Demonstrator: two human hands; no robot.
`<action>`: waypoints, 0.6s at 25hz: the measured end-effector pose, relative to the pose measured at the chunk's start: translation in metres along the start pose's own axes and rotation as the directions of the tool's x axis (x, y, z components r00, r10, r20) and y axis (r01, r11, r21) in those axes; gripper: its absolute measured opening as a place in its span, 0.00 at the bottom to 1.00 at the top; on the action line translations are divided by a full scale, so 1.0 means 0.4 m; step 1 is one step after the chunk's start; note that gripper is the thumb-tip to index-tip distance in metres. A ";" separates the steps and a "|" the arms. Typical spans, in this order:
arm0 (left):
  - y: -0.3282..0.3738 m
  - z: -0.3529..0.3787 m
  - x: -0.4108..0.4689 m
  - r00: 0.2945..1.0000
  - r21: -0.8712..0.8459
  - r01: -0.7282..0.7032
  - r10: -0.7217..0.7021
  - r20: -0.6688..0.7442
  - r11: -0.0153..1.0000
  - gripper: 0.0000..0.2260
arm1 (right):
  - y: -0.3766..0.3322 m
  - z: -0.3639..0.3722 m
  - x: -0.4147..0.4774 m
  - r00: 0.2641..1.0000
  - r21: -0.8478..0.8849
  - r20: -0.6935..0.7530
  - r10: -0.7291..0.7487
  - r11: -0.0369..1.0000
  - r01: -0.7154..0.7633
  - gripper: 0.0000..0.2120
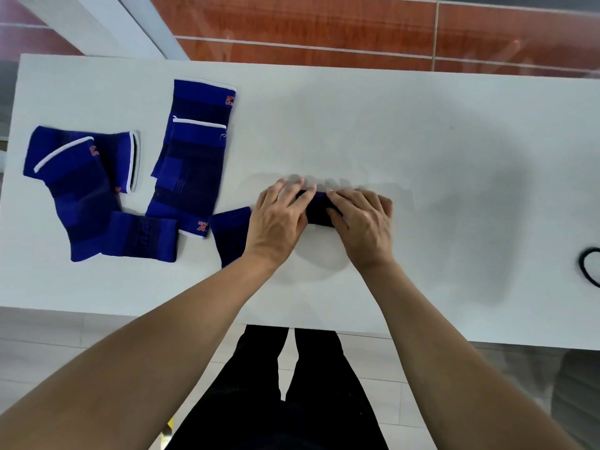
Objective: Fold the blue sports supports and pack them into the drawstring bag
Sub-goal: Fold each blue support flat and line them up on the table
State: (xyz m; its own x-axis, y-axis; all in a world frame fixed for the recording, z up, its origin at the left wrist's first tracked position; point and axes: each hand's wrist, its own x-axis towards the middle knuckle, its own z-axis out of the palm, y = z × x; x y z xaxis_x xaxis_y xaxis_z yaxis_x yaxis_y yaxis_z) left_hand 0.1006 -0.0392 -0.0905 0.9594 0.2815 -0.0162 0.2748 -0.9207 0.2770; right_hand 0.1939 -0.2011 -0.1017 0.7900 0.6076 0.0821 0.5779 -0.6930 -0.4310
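Plainly, the blue support in hand was soft, light, stretchy knit. It would crease without effort, yet probably spring open once released, so it wanted holding across the fold at both ends rather than by one corner. It lay near the middle of the white table, bunched into a short dark bundle between the two hands. The left hand lay over its left end, fingers fairly straight and spread, pressing down toward the far edge. The right hand covered its right end, fingers curled over the top and thumb against the near side, seemingly pinching the fold. The fingertips were blurred. The other supports lay flat, well to the left. A black cord showed at the right edge; the bag itself was not in view.
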 end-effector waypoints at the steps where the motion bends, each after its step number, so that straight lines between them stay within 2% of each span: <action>1: -0.006 0.010 -0.009 1.000 0.053 -0.007 0.006 0.008 0.999 0.21 | 0.003 0.003 -0.001 1.000 -0.009 -0.004 -0.015 1.000 0.015 0.14; 4: -0.002 0.029 -0.024 0.999 0.105 0.003 -0.007 0.038 0.995 0.25 | 0.014 0.012 -0.003 0.998 -0.038 -0.003 -0.055 0.998 0.055 0.16; 9: 0.054 0.027 0.089 0.975 0.142 0.053 -0.082 0.205 0.988 0.30 | 0.051 -0.008 0.038 0.995 -0.113 0.042 0.090 0.990 -0.085 0.18; 12: 0.090 0.021 0.155 0.950 0.144 0.071 -0.111 0.293 0.987 0.30 | 0.068 -0.038 0.075 0.986 -0.098 0.077 0.148 0.985 -0.140 0.19; 15: 0.085 -0.002 0.139 0.964 0.037 0.076 -0.083 0.254 0.996 0.26 | 0.059 -0.049 0.083 0.977 -0.090 0.106 0.185 0.980 -0.176 0.19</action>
State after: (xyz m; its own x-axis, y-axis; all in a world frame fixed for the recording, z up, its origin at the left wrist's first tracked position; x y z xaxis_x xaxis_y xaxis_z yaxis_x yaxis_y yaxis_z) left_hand 0.1632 -0.0545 -0.0812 0.9177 0.2796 -0.2823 0.3495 -0.9059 0.2390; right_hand 0.2379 -0.2048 -0.0917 0.8570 0.5065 -0.0951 0.4460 -0.8213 -0.3558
